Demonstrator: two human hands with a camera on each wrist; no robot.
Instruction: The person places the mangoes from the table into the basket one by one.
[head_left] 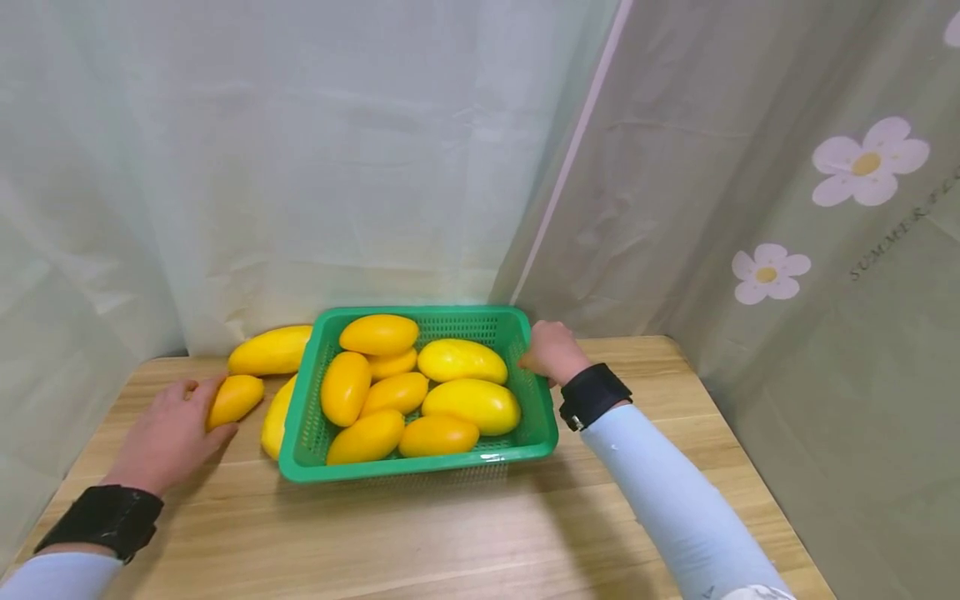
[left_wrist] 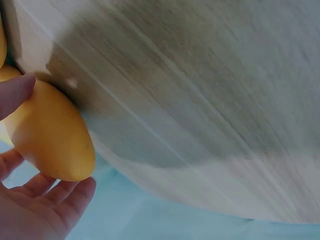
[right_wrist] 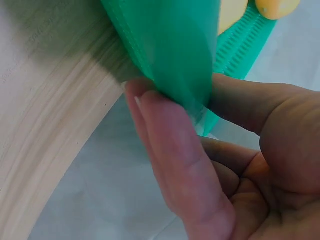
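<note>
My left hand (head_left: 168, 429) holds a small orange-yellow mango (head_left: 236, 400) at the table's left side. In the left wrist view the thumb lies on one side of this mango (left_wrist: 55, 132) and the fingers curl at the other. A green plastic basket (head_left: 420, 472) with slotted walls stands in the middle, with several yellow and orange mangoes (head_left: 461, 362) inside. My right hand (head_left: 557, 352) grips the basket's right rim. The right wrist view shows the green rim (right_wrist: 185, 50) between thumb and fingers.
Two larger yellow mangoes (head_left: 272, 351) lie on the wooden table (head_left: 390, 542) left of the basket, one partly hidden by its rim. A pale curtain (head_left: 360, 167) hangs behind the table, and a grey flower-print curtain (head_left: 825, 350) hangs at the right.
</note>
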